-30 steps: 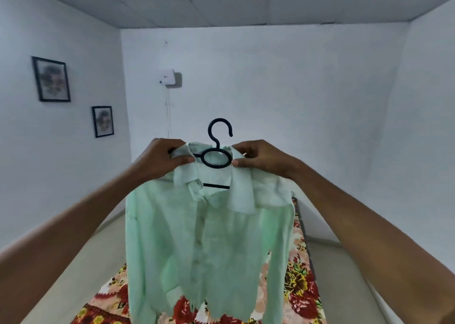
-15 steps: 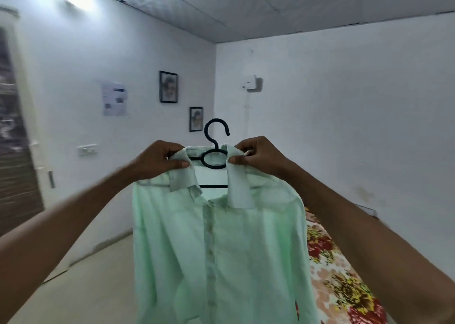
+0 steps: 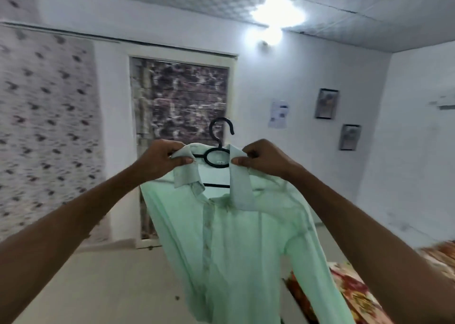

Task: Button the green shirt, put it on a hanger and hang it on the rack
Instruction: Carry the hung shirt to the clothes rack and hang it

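Bright glare from ceiling lamp (image 3: 275, 16), motion blur esp. left curtain (image 3: 46, 131), edges maybe warped.

No text is legible; wall paper (image 3: 278, 114) blurred.

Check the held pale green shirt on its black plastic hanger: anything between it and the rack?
Cannot say: no rack is in view. The left hand and right hand grip the pale green shirt on its black plastic hanger in open air before a patterned door.

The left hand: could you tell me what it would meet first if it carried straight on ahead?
Probably the door. The left hand, pinching the shirt collar, points toward it, with nothing visibly between; depth is unclear.
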`<state>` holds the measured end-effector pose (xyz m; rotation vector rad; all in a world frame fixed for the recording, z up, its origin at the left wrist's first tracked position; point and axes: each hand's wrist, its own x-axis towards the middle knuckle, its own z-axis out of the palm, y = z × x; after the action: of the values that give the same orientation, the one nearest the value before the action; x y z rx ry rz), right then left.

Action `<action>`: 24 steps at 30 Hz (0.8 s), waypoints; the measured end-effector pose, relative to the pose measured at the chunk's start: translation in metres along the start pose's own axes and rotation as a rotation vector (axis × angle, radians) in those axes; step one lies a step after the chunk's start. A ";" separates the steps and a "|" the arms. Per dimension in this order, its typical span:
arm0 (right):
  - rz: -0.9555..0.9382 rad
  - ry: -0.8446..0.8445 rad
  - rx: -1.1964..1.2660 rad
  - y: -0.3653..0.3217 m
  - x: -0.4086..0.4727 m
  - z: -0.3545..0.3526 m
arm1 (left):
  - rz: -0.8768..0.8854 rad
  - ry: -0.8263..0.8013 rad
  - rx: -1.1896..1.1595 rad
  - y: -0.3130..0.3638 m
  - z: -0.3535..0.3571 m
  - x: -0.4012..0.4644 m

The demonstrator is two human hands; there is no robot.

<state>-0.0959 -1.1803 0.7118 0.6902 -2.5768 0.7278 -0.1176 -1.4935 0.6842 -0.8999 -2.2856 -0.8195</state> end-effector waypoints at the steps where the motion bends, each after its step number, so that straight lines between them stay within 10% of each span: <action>1: -0.062 0.003 0.045 -0.020 0.015 0.021 | -0.048 0.026 0.019 -0.014 -0.024 -0.018; 24: -0.924 -0.383 0.677 -0.687 0.245 0.484 | -0.994 0.429 0.743 -0.115 -0.565 -0.501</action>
<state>-0.0240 -2.0525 0.7032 2.1845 -1.8515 1.1726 0.2590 -2.1580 0.6883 0.7279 -2.2638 -0.3622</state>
